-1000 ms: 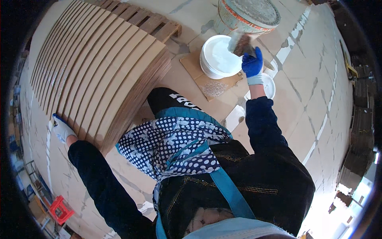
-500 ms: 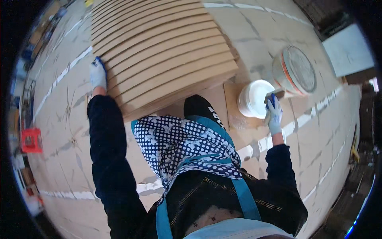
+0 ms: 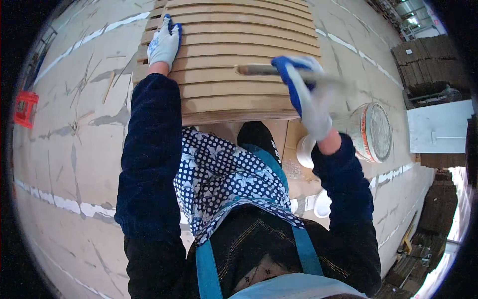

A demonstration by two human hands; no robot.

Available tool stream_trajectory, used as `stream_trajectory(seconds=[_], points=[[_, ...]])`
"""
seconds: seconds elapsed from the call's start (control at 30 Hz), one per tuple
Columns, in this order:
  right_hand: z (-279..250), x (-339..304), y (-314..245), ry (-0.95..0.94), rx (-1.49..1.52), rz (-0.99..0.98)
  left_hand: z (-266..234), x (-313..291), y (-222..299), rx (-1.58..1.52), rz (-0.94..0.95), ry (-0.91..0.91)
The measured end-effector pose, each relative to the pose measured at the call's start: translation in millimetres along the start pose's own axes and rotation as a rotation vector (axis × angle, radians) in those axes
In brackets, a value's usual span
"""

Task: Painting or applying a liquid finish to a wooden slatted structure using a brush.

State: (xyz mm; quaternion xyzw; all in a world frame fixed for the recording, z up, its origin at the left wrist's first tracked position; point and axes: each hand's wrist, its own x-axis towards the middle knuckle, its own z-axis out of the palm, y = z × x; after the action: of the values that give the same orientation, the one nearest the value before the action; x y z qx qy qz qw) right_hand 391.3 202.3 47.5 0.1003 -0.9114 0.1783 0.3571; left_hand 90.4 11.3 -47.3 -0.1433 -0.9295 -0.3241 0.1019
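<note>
A stack of brown cardboard sheets (image 3: 234,89), fanned so that their edges form parallel strips, lies in front of me. My left hand (image 3: 165,45), in a white glove with blue fingertips, rests on its left edge, thumb and forefinger stretched apart. Over the stack's right side, my right hand (image 3: 303,89), gloved alike, is closed round a brush (image 3: 256,70), held sideways with its pale-tipped end toward the left. Motion blurs the brush's other end and part of this hand. Partly hidden behind my right forearm is a white bucket (image 3: 304,151).
A large lidded pail (image 3: 371,132) with an orange band stands at the right. A small white container (image 3: 322,204) sits below my right forearm. Far left is a red crate (image 3: 26,108); stacked cardboard (image 3: 428,62) stands far right. Thin scraps (image 3: 108,87) litter the floor.
My right hand has carried the brush from the white bucket leftward and up over the stack. My left hand has shifted farther along the stack's left edge. The view has turned.
</note>
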Motion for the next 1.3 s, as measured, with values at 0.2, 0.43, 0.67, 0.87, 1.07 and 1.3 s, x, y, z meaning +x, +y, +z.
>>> stream_trajectory(seconds=[0.2,0.43,0.67,0.87,1.07,1.3], points=[[52.6,57.5,31.1,-0.261,0.244,0.612,-2.2,-4.3,7.3,-0.030,-0.009,0.028],[68.1,28.9,24.7,-0.329,-0.225,0.003,-1.7,-7.4,-4.2,-0.065,0.008,0.077],[76.7,101.1,84.6,-0.138,-0.043,0.040,-10.0,-11.5,10.4,-0.072,-0.005,0.041],[97.3,129.5,112.8,-0.044,-0.140,0.081,-7.7,-7.0,20.1,-0.082,0.006,0.040],[87.2,65.8,49.9,-0.331,0.136,0.326,-13.3,-13.5,9.6,-0.065,-0.053,0.000],[105.0,179.1,103.0,-0.045,-0.097,0.166,-15.2,-15.5,11.4,-0.078,-0.053,0.016]])
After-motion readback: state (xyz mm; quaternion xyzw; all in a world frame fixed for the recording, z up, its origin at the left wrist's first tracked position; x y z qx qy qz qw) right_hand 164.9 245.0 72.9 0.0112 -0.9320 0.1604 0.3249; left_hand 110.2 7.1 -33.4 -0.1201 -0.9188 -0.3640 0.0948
